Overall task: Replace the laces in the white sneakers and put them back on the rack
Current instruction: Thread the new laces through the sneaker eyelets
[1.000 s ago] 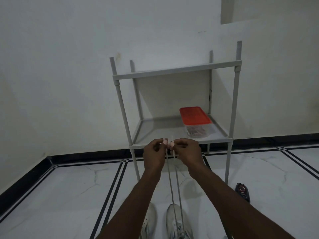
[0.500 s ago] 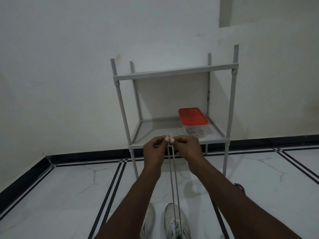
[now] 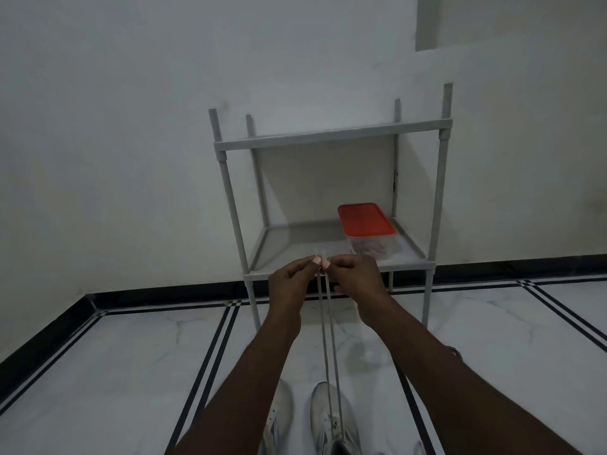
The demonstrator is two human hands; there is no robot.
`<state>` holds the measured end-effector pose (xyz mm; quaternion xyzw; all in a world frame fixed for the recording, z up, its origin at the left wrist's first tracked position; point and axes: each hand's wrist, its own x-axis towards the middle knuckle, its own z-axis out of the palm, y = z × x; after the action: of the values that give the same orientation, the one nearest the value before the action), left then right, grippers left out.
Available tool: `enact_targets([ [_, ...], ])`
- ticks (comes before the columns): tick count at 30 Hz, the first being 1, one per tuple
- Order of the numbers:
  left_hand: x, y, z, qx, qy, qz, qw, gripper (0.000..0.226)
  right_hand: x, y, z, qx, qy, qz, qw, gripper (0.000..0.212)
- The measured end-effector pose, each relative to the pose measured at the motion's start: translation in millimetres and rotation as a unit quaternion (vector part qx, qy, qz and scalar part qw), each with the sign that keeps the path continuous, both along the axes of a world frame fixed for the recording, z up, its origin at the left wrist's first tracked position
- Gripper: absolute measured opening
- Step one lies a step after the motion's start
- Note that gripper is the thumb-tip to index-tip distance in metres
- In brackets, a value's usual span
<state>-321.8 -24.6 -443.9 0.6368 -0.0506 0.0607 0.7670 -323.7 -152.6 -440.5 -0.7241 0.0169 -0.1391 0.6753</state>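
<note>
Left hand [image 3: 290, 280] and right hand [image 3: 356, 276] each pinch one lace [image 3: 328, 323] end, pulled taut, tips level. Lace runs down into right sneaker [image 3: 331, 418] on floor; threading seems just begun. Left sneaker [image 3: 279, 415] beside it. Rack [image 3: 331, 136] ahead, no shoes on it.

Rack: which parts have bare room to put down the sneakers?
On the rack, the lower shelf is bare left of the red-lidded box; its right side is crowded. The top shelf's surface is not visible.
</note>
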Motion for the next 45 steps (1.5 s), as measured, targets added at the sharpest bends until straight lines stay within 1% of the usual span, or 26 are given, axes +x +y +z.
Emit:
enact_targets([
  [3, 2, 1, -6, 0.017, -0.001, 0.014, 1.0, 0.011, 0, -1, -3, -0.003, 0.006, 0.005, 1.0, 0.013],
  [6, 6, 5, -28, 0.057, 0.013, 0.039, 0.998, 0.011, 3, -8, -22, -0.037, 0.018, -0.02, 0.999, 0.012],
  [8, 7, 9, -55, 0.08, 0.037, 0.052, 0.995, 0.012, 3, -15, -49, -0.062, 0.045, -0.04, 0.996, 0.012],
  [13, -5, 15, -138, 0.121, 0.119, 0.085, 0.982, 0.009, -10, -33, -141, -0.111, 0.137, -0.065, 0.982, 0.007],
  [14, -8, 17, -152, 0.125, 0.133, 0.082, 0.98, 0.01, -14, -36, -155, -0.116, 0.151, -0.061, 0.98, 0.007],
  [15, -10, 18, -170, 0.131, 0.149, 0.079, 0.977, 0.016, -18, -38, -172, -0.128, 0.167, -0.058, 0.976, 0.009],
  [18, -21, 18, -211, 0.194, 0.179, 0.078, 0.961, 0.043, -29, -49, -209, -0.185, 0.214, -0.051, 0.958, 0.016],
  [19, -24, 18, -221, 0.223, 0.181, 0.09, 0.954, 0.045, -32, -52, -217, -0.202, 0.234, -0.055, 0.949, 0.02],
  [21, -32, 17, -240, 0.304, 0.164, 0.103, 0.933, 0.033, -36, -55, -233, -0.239, 0.264, -0.059, 0.932, 0.04],
  [22, -36, 17, -252, 0.341, 0.159, 0.089, 0.922, 0.026, -38, -55, -242, -0.255, 0.271, -0.047, 0.927, 0.05],
  [23, -39, 17, -261, 0.371, 0.161, 0.057, 0.913, 0.022, -40, -54, -246, -0.274, 0.274, -0.022, 0.921, 0.057],
  [25, -46, 19, -277, 0.427, 0.168, -0.024, 0.888, 0.02, -47, -49, -252, -0.319, 0.277, 0.059, 0.905, 0.059],
  [27, -55, 20, -285, 0.464, 0.161, -0.072, 0.868, 0.019, -54, -44, -259, -0.335, 0.266, 0.135, 0.894, 0.055],
  [28, -57, 20, -286, 0.469, 0.155, -0.074, 0.866, 0.018, -58, -43, -261, -0.336, 0.26, 0.159, 0.891, 0.047],
  [30, -60, 22, -288, 0.473, 0.141, -0.056, 0.868, 0.014, -65, -40, -269, -0.342, 0.245, 0.192, 0.887, 0.023],
  [32, -62, 24, -287, 0.482, 0.132, -0.042, 0.865, 0.01, -69, -39, -271, -0.348, 0.229, 0.193, 0.888, 0.004],
  [35, -65, 28, -288, 0.497, 0.113, -0.034, 0.86, 0.017, -70, -37, -268, -0.358, 0.217, 0.186, 0.889, 0.016],
  [38, -68, 29, -290, 0.504, 0.103, -0.028, 0.857, 0.017, -70, -35, -267, -0.396, 0.215, 0.18, 0.874, 0.012],
  [40, -68, 30, -291, 0.5, 0.11, -0.024, 0.859, 0.016, -70, -31, -270, -0.416, 0.209, 0.176, 0.867, 0.018],
  [43, -65, 32, -292, 0.505, 0.11, -0.025, 0.856, 0.013, -70, -21, -272, -0.46, 0.218, 0.176, 0.842, 0.025],
  [45, -64, 33, -289, 0.503, 0.124, -0.031, 0.855, 0.013, -67, -18, -271, -0.469, 0.25, 0.188, 0.826, 0.026],
])
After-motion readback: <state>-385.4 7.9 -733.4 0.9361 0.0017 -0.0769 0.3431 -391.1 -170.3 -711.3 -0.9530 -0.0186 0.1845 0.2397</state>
